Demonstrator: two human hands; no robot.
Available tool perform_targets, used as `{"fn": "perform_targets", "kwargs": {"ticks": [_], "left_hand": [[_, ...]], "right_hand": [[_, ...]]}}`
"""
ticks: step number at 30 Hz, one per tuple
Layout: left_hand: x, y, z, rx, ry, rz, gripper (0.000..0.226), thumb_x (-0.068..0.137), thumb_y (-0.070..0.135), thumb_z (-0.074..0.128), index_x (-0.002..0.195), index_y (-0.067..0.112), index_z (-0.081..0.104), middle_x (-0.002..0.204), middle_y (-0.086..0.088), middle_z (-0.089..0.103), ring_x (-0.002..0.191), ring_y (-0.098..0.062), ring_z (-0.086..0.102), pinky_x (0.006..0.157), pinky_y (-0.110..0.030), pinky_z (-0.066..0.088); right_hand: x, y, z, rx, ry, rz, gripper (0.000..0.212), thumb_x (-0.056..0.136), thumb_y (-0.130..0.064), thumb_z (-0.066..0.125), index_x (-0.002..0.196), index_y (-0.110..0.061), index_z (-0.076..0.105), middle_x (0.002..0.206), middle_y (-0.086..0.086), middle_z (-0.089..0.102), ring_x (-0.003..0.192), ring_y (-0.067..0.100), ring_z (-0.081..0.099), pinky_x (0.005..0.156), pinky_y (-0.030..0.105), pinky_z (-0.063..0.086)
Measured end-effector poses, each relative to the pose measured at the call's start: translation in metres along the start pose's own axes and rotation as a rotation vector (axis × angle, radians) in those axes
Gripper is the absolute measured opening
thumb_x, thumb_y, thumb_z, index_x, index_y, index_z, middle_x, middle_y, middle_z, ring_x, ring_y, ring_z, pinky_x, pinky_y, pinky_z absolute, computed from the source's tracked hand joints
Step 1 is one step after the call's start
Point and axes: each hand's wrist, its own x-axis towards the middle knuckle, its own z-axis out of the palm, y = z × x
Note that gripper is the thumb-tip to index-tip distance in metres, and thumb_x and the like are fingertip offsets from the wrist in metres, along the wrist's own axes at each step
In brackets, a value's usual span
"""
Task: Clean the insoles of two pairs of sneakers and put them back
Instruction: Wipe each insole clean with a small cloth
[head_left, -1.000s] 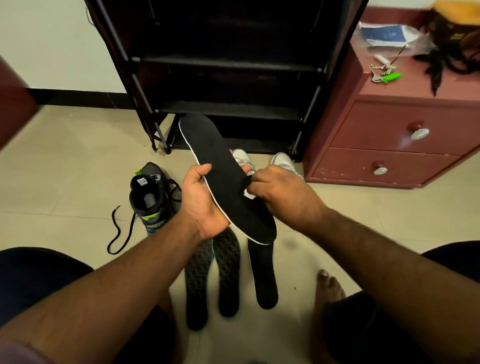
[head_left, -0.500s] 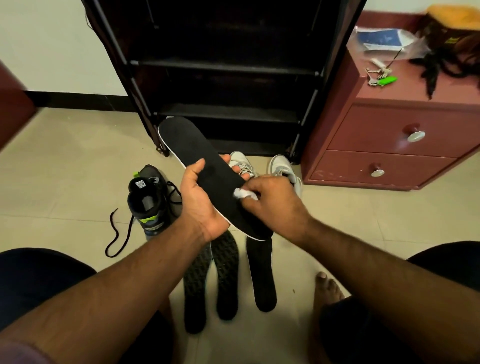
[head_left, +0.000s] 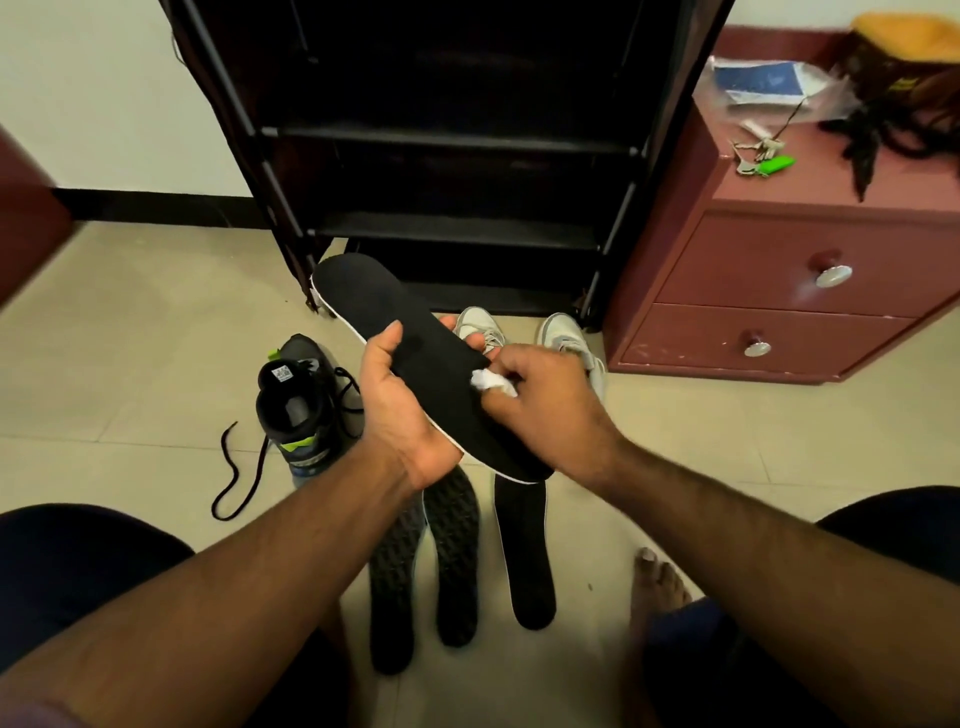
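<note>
- Above the middle of the tiled floor (head_left: 701, 431), a flat black foam insole with a thin white edge (head_left: 415, 353) is held in the air, smooth face up; its long axis runs from the far left, toe end toward the shelves, down to the near right, heel end under the right wrist.
- Left hand (head_left: 402, 410) grips the insole's middle from the left edge, thumb on top and fingertips curled up past the far edge.
- Right hand (head_left: 540, 405) pinches a small wad of white tissue or cloth (head_left: 491, 382), too crumpled to tell which, and presses it on the insole's right half, so this hand is nearer the heel and the toe end lies away up-left; wiping toward the toe would probably mean travelling along that axis.
- Below the hands, three more dark insoles lie lengthwise on the floor: two patterned ones (head_left: 431, 561) touching side by side, one plain black (head_left: 527, 551) just to their right.
- One black sneaker with green accents and a loose lace (head_left: 298, 410) stands at the left; a pale grey pair (head_left: 566, 338) sits behind the hands, before the dark shoe rack (head_left: 452, 140).
- At the right stands a maroon drawer cabinet (head_left: 769, 291).
</note>
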Motion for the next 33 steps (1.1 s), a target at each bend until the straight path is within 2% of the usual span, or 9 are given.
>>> {"fn": "perform_targets", "kwargs": {"ticks": [3,7,10,15,17,20,24,28,33], "left_hand": [[-0.001,-0.002,-0.003,-0.018,0.036,-0.010,0.043,0.087,0.051,0.043,0.099,0.012,0.055,0.094,-0.013,0.056,0.105,-0.035,0.052,0.093,-0.044,0.048],[-0.006,-0.006,-0.005,0.015,0.045,-0.062,0.044,0.089,0.053,0.041,0.105,0.015,0.056,0.098,-0.012,0.061,0.099,-0.032,0.060,0.092,-0.043,0.049],[-0.008,-0.008,-0.002,0.044,0.040,-0.077,0.045,0.089,0.054,0.042,0.106,0.015,0.057,0.098,-0.011,0.061,0.095,-0.028,0.061,0.094,-0.044,0.046],[-0.005,-0.003,0.001,0.022,0.060,-0.033,0.045,0.090,0.053,0.040,0.101,0.013,0.056,0.094,-0.013,0.058,0.100,-0.032,0.057,0.098,-0.043,0.046],[-0.005,-0.004,0.000,0.022,0.080,-0.031,0.045,0.091,0.052,0.040,0.100,0.012,0.057,0.094,-0.013,0.059,0.103,-0.034,0.056,0.100,-0.043,0.044],[-0.007,-0.005,-0.002,0.042,0.053,-0.050,0.044,0.091,0.052,0.040,0.103,0.014,0.058,0.098,-0.012,0.061,0.101,-0.032,0.059,0.093,-0.043,0.048],[-0.008,-0.006,-0.003,0.072,0.013,-0.043,0.044,0.091,0.051,0.038,0.103,0.015,0.060,0.101,-0.013,0.061,0.094,-0.029,0.061,0.091,-0.044,0.048],[-0.005,-0.004,-0.002,0.047,0.026,-0.028,0.044,0.090,0.050,0.040,0.103,0.014,0.060,0.106,-0.014,0.061,0.111,-0.034,0.055,0.106,-0.047,0.039],[-0.004,-0.004,0.000,0.036,0.070,-0.035,0.042,0.091,0.050,0.039,0.105,0.015,0.058,0.102,-0.013,0.059,0.110,-0.037,0.058,0.100,-0.045,0.044]], "right_hand": [[-0.018,-0.018,0.011,0.141,-0.136,-0.076,0.006,0.074,-0.009,0.069,0.078,-0.013,0.070,0.063,-0.011,0.057,0.060,0.001,0.053,0.054,0.011,0.037],[-0.005,0.000,0.004,-0.065,-0.134,-0.127,0.007,0.080,-0.018,0.066,0.086,-0.014,0.068,0.083,0.000,0.065,0.076,0.011,0.058,0.071,0.031,0.049],[0.009,0.015,-0.006,-0.157,-0.047,-0.019,0.012,0.086,-0.026,0.062,0.087,-0.015,0.067,0.085,0.000,0.066,0.080,0.016,0.059,0.074,0.035,0.048],[-0.010,-0.020,0.008,0.068,-0.065,-0.103,0.006,0.076,-0.011,0.069,0.081,-0.010,0.072,0.072,-0.005,0.065,0.069,0.005,0.055,0.064,0.015,0.044],[-0.017,-0.026,0.011,0.095,-0.136,-0.165,0.008,0.074,-0.010,0.067,0.081,-0.011,0.071,0.072,-0.004,0.064,0.068,0.007,0.055,0.061,0.017,0.044],[-0.006,-0.007,0.005,-0.079,-0.114,-0.147,0.011,0.080,-0.020,0.062,0.087,-0.016,0.069,0.085,0.000,0.067,0.079,0.016,0.061,0.071,0.036,0.050],[0.010,0.021,-0.007,-0.297,-0.041,-0.022,0.016,0.087,-0.025,0.059,0.097,-0.017,0.067,0.096,0.001,0.067,0.091,0.019,0.060,0.075,0.029,0.043],[0.002,0.005,0.002,-0.066,-0.002,-0.048,0.007,0.081,-0.021,0.063,0.083,-0.018,0.069,0.082,-0.001,0.068,0.078,0.015,0.060,0.073,0.036,0.050],[-0.007,-0.009,0.011,0.004,-0.097,-0.163,0.012,0.078,-0.017,0.062,0.084,-0.013,0.071,0.080,0.001,0.068,0.075,0.015,0.061,0.070,0.035,0.050]]}}
